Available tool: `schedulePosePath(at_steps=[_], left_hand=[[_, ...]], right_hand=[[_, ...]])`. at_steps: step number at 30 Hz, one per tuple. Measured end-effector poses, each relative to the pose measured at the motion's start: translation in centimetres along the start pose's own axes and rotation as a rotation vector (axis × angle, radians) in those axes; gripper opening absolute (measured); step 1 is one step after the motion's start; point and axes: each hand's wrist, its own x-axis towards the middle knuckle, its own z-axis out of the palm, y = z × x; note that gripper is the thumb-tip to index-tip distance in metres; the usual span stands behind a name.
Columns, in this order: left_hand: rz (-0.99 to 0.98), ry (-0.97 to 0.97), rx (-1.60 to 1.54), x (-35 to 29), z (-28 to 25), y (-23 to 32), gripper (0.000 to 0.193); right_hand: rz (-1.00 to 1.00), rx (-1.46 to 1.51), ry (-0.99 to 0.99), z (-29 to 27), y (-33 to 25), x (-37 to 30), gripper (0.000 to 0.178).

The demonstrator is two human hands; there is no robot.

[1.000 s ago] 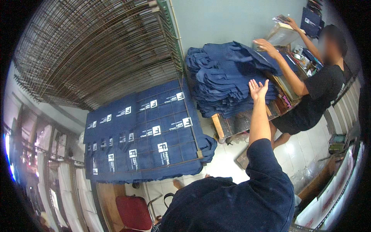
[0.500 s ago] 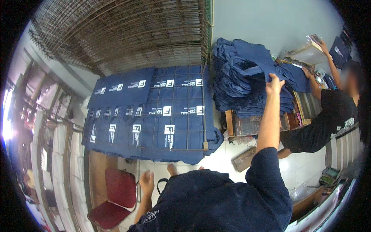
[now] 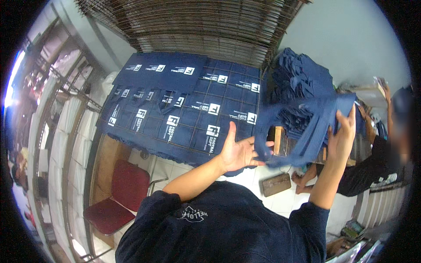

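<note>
My right hand point(image 3: 343, 133) grips a navy fabric bag point(image 3: 322, 114) at its right end, thumb on top. The bag hangs in the air, smeared by motion, and its loop-like handle swings towards my left hand point(image 3: 237, 153). That hand is open, palm up with fingers spread, its fingertips by the handle; whether they touch it I cannot tell. Behind the held bag rises a heaped pile of navy bags point(image 3: 302, 72). To the left, navy bags with white prints point(image 3: 153, 105) lie in overlapping rows on a wire rack point(image 3: 210, 115).
A stack of wire racks point(image 3: 197, 26) leans over the far side. A red chair point(image 3: 127, 184) stands at the left, near shelving point(image 3: 66, 144). A co-worker point(image 3: 368, 171) sits at the right beside the pile. A flat brown box point(image 3: 275, 185) lies on the tiled floor.
My right hand has drawn a navy bag off the pile, towards me and to the right. My left hand has come up from low by the chair and spread beside it.
</note>
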Motion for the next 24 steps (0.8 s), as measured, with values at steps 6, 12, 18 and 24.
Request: schedulePosePath(at_steps=[6,12,18,24], left_hand=[[0.122,0.228,0.11,-6.8,2.0,2.9,0.082],[0.217,0.337,-0.014,-9.9,0.1,4.8,0.057],[0.361,0.767,0.15,-12.3,1.1,14.0,0.072],[0.51,0.617,0.412,-10.3,-2.3,23.2,0.088]], right_hand=[[0.163,0.137,-0.242,3.8,1.3,-5.1,0.06],[0.147,0.169,-0.334,9.8,1.1,-6.7,0.066],[0.338,0.028,-0.453,17.6,5.5,-2.5,0.056],[0.465,0.01,-0.499,22.5,10.6,3.0,0.053]])
